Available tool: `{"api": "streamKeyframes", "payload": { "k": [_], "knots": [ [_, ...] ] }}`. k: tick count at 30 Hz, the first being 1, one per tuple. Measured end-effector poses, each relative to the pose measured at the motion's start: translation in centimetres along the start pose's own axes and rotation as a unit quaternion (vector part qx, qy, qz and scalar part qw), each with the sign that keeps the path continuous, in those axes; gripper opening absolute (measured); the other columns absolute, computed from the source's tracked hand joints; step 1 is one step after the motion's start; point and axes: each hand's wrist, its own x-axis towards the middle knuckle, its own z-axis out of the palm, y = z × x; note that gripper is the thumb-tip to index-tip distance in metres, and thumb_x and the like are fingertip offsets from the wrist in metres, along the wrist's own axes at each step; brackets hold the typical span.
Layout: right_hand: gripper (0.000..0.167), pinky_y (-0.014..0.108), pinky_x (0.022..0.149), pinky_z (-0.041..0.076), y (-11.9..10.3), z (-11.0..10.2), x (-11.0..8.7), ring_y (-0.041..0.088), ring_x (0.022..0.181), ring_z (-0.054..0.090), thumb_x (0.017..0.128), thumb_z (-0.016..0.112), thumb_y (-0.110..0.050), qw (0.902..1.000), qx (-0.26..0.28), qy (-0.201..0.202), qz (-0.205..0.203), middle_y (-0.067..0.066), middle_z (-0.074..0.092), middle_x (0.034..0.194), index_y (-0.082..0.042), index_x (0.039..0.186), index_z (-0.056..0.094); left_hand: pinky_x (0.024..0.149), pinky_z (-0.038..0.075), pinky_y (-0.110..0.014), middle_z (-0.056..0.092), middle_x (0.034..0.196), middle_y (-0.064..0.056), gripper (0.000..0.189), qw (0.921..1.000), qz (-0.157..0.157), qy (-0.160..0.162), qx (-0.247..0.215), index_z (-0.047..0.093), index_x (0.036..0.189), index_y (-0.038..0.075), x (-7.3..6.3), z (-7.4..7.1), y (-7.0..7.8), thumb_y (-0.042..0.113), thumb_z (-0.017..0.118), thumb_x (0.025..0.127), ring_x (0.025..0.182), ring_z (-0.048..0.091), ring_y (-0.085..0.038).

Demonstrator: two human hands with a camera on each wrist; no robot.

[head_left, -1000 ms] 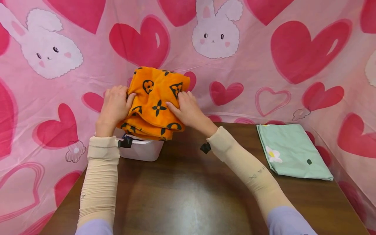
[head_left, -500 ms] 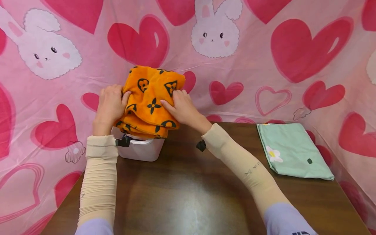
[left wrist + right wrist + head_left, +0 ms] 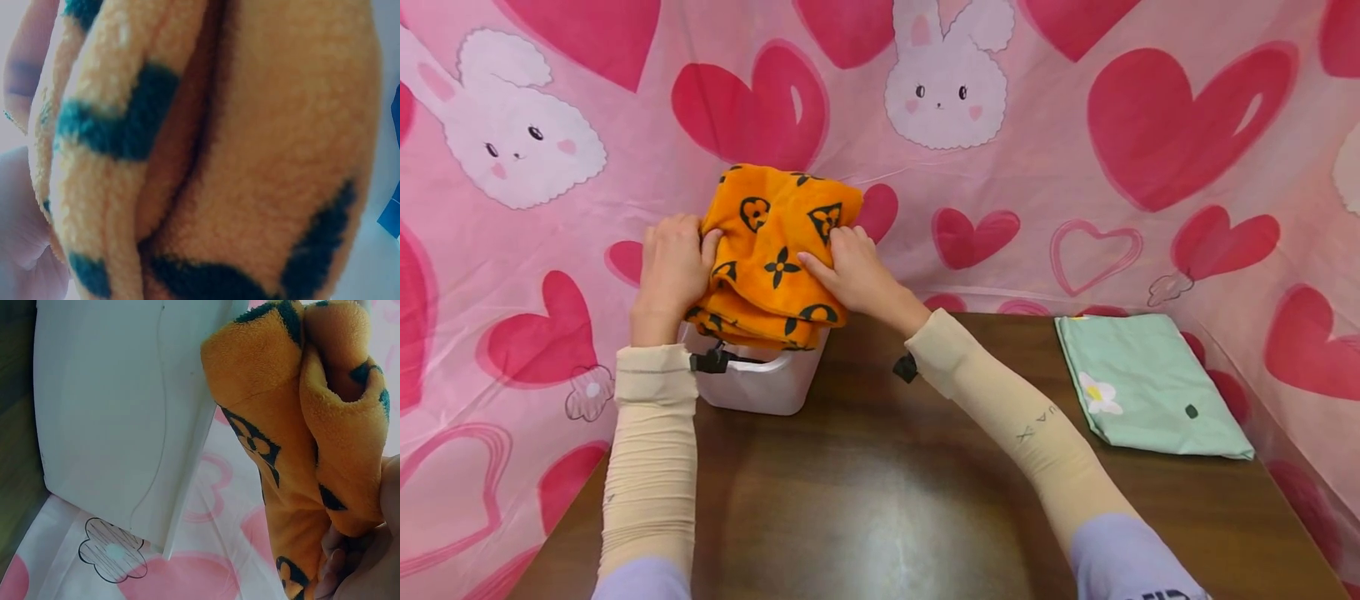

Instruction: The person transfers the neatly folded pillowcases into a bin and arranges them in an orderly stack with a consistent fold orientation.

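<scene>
A folded orange plush cloth (image 3: 767, 250) with black flower-like marks is held up over a white bin (image 3: 760, 387) at the back left of the table. My left hand (image 3: 670, 262) grips its left edge, thumb on the near face. On the opposite edge my right hand (image 3: 857, 271) pinches the fabric, thumb in front. In the right wrist view the folded layers of the orange cloth (image 3: 281, 425) show beside the bin's wall (image 3: 119, 419), with curled fingertips (image 3: 334, 559) under the fold. The left wrist view is filled by the orange cloth (image 3: 287, 125). The bin's inside is mostly hidden.
A folded light green cloth (image 3: 1157, 392) with a white flower lies at the right of the brown wooden table (image 3: 880, 492). A pink curtain (image 3: 985, 175) with hearts and rabbits hangs close behind and along both sides.
Both hands have shifted a little to the left with the orange cloth, which now sits more squarely above the bin. The green cloth has stayed in place.
</scene>
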Motion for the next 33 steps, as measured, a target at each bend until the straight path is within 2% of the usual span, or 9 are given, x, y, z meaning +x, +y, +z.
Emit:
{"api": "streamKeyframes", "payload": {
  "k": [13,20,33],
  "knots": [
    [0.051,0.036,0.09,0.038,-0.5,0.7,0.7,0.024,0.099,0.047,0.1,0.056,-0.051,0.9995,0.031,-0.003,-0.009,0.006,0.055,0.093,-0.003,0.116,0.054,0.091,0.033,-0.058,0.055,0.094,-0.032,0.038,0.9995,-0.008,0.03,-0.002,0.053,0.095,-0.011,0.2,-0.3,-0.7,0.024,0.046,0.107,0.098,0.048,-0.052],
    [0.051,0.035,0.088,0.039,-0.9,1.1,1.2,0.024,0.099,0.047,0.1,0.056,-0.052,0.9995,0.028,0.0,-0.015,0.006,0.055,0.091,-0.003,0.115,0.055,0.089,0.033,-0.06,0.055,0.094,-0.034,0.038,0.999,-0.006,0.044,0.002,0.054,0.094,-0.012,0.3,-0.6,-1.0,0.023,0.046,0.107,0.098,0.049,-0.055],
    [0.051,0.033,0.092,0.04,-1.8,2.0,1.8,0.023,0.102,0.05,0.1,0.056,-0.053,0.9994,0.027,-0.001,-0.02,0.006,0.056,0.093,-0.003,0.114,0.055,0.091,0.03,-0.059,0.054,0.095,-0.033,0.035,0.9982,-0.02,0.057,-0.005,0.052,0.095,-0.011,0.2,-1.4,-1.8,0.021,0.046,0.107,0.097,0.046,-0.052]
  ]
}}
